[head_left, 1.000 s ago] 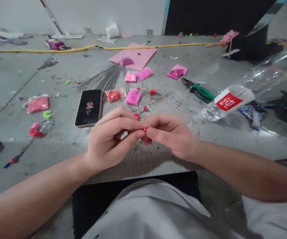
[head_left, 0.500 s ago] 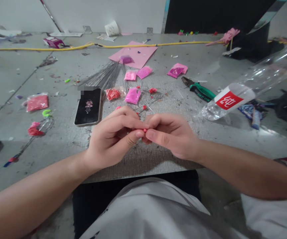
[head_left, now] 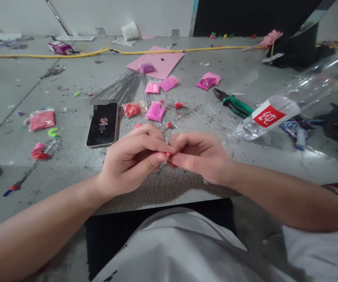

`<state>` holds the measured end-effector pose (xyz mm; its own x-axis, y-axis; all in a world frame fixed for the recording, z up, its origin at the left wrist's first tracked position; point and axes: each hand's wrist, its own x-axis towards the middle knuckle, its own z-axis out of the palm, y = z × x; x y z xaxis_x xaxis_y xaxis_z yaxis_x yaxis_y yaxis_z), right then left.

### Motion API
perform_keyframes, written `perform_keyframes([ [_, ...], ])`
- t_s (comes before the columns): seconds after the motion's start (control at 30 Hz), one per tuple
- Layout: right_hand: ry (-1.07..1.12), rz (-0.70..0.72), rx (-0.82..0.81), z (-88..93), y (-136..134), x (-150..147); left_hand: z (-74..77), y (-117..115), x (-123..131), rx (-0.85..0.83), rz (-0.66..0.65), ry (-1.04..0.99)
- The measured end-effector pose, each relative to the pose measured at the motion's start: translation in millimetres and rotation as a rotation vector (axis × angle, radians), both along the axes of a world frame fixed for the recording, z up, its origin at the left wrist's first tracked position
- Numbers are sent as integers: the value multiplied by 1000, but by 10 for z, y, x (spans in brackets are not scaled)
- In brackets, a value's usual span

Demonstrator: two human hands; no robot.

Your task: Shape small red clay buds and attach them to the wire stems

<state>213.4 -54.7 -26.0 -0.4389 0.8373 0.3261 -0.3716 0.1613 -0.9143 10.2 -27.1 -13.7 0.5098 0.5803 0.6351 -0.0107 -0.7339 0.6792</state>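
Observation:
Between my fingertips is a tiny piece of pinkish-red modelling clay (head_left: 168, 154). My left hand (head_left: 133, 162) pinches it between thumb and forefinger. My right hand (head_left: 201, 158) is closed against it from the other side, thumb and curled fingers meeting the left fingertips. Just beyond the hands lie thin wires with small red clay bits, one red bit (head_left: 169, 125) close to the knuckles and a larger red clump (head_left: 179, 105) farther back. A magenta clay packet (head_left: 155, 112) and a red clay packet (head_left: 132, 109) lie behind the left hand.
A phone (head_left: 103, 124) lies left of the hands. Green-handled pliers (head_left: 236, 105) and a clear plastic bottle (head_left: 270, 111) lie at right. A bundle of thin wires (head_left: 122, 88) reaches toward pink paper (head_left: 169, 62). A yellow cable (head_left: 87, 55) crosses the back. A clay-and-wire piece (head_left: 40, 152) lies left.
Both hands stay together, with the fingertips shifted very slightly and the clay bit turned a little between them. The whole view has moved slightly; nothing on the table has changed place.

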Motion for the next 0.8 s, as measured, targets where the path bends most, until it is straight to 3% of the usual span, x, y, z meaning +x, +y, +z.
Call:
perform_keyframes([
  [0.07,-8,-88,6,-12,30,29,15,79,-32,4,-18,33],
  [0.13,16,-178,20,-24,77,62,39,193,-74,64,-122,146],
  [0.23,15,-259,6,-36,155,98,51,362,-137,117,-276,464],
  [0.37,-52,-279,-3,-49,214,102,-21,458,-176,152,-303,809],
  [0.53,-76,-247,6,-47,204,84,-86,446,-168,131,-312,846],
  [0.67,-95,-259,17,-25,186,102,-44,446,-174,165,-276,823],
  [0.8,-119,-284,19,-21,174,111,53,525,-247,282,-86,815],
])
